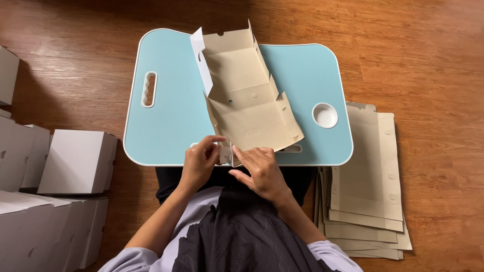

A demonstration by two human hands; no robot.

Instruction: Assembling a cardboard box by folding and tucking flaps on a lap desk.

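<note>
Pinching a small near flap of the unfolded cardboard box blank (pixel 247 95) between thumb and fingertips of the left hand (pixel 200 160); right hand (pixel 259 170) just beside it, fingers together and pressed flat on the blank's near edge. Lying tilted across the light-blue lap table (pixel 166 116), side flaps raised, far end past the table's far edge. Bare tabletop left and right. Forearms bent in from near. Finished white boxes (pixel 75 161) left on wooden floor (pixel 428 60), stacked flat blanks (pixel 365 201) right
</note>
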